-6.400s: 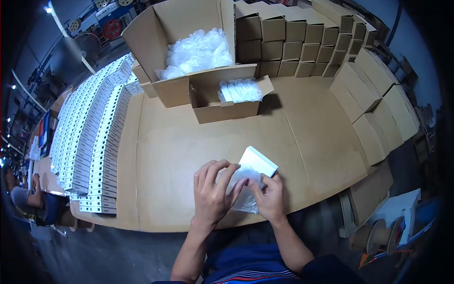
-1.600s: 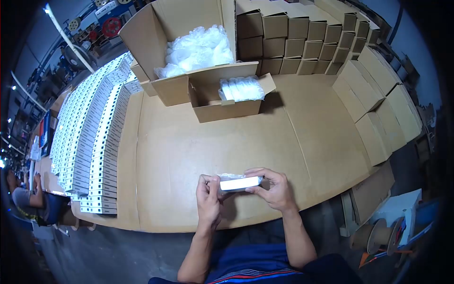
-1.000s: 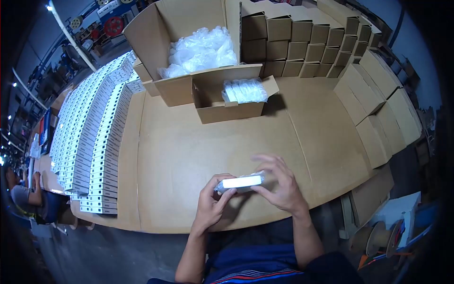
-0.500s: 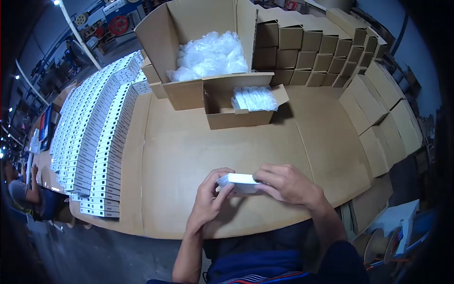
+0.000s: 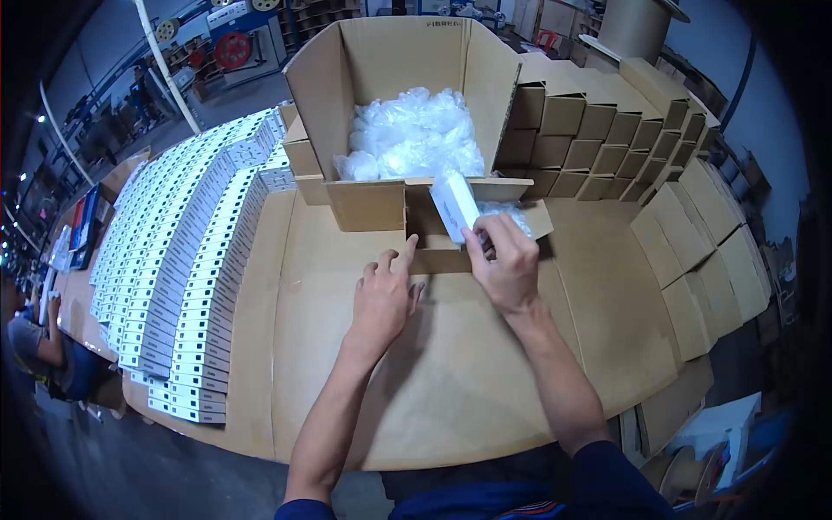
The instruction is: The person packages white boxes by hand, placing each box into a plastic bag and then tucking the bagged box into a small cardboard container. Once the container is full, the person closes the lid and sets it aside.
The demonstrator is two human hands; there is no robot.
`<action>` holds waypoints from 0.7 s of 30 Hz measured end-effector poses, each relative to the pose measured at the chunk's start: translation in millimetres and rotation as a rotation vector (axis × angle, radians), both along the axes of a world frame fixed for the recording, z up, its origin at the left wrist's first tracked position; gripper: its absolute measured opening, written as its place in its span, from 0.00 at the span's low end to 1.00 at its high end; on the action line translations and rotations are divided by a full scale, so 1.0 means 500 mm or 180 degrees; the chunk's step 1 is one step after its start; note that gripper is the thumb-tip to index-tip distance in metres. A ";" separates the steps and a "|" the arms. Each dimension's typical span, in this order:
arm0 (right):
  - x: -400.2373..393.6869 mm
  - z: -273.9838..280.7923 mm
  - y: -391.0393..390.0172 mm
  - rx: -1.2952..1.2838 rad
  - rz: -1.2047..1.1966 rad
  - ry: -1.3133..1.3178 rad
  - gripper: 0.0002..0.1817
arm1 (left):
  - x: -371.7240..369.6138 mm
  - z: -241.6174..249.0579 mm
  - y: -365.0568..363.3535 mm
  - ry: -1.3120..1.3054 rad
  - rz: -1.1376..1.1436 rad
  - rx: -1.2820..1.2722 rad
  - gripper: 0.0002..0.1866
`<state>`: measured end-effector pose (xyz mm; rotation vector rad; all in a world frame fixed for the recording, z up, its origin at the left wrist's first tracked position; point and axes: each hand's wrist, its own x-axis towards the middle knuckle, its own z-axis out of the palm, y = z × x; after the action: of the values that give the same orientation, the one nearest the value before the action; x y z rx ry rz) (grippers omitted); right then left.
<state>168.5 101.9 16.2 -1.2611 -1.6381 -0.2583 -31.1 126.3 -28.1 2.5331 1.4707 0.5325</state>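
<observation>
1. Cardboard tabletop [image 5: 485, 381] bare between the person and the small open carton [image 5: 433, 238]; rows of white boxes [image 5: 182, 286] line its left edge, brown cartons [image 5: 693, 251] its right.
2. Both forearms extended forward. Left hand [image 5: 381, 299] open, palm down, index finger touching the carton's front wall.
3. Right hand [image 5: 503, 260] grasps the wrapped white box [image 5: 455, 206] by its lower end; box tilted, over the carton's opening.

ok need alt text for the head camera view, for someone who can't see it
A person's right hand lowers a small white box into a small open carton on a cardboard-covered table, while the left hand rests against the carton's front. Behind stands a larger carton of clear plastic bags; rows of white boxes lie to the left.
</observation>
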 end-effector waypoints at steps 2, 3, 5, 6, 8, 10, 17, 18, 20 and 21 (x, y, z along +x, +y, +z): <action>-0.003 -0.031 0.011 -0.0109 -0.0089 -0.0133 0.07 | -0.001 -0.016 0.017 0.0142 -0.0001 0.0153 0.41; -0.002 -0.041 0.012 -0.0124 -0.0058 -0.0183 0.08 | 0.001 -0.017 0.019 0.0178 0.0007 0.0136 0.41; -0.001 -0.056 0.017 -0.0228 -0.0204 -0.0215 0.08 | -0.001 -0.028 0.019 0.0235 -0.0046 0.0263 0.42; 0.001 -0.063 0.020 -0.0283 -0.0281 -0.0229 0.09 | -0.001 -0.031 0.019 0.0269 -0.0065 0.0246 0.42; 0.006 -0.076 0.028 -0.0460 -0.0369 -0.0206 0.10 | -0.002 -0.033 0.015 0.0340 -0.0096 0.0199 0.42; 0.007 -0.081 0.041 -0.0506 -0.0480 -0.0347 0.10 | 0.000 -0.032 0.015 0.0345 -0.0093 0.0164 0.42; -0.020 -0.099 0.082 -0.1283 -0.0991 -0.0441 0.06 | -0.003 -0.040 0.016 0.0431 -0.0107 0.0141 0.45; -0.024 -0.098 0.089 -0.1323 -0.1067 -0.0553 0.04 | -0.003 -0.036 0.017 0.0506 -0.0095 0.0106 0.45; -0.031 -0.099 0.092 -0.1387 -0.1176 -0.0690 0.02 | -0.002 -0.027 0.016 0.0658 -0.0088 0.0022 0.45; -0.034 -0.099 0.091 -0.1398 -0.1211 -0.0714 0.02 | -0.002 -0.031 0.017 0.0606 -0.0107 0.0173 0.45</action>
<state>151.3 147.3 -33.4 -1.9421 -1.6878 -0.2890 -32.3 134.8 -43.4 2.7112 1.4894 0.3385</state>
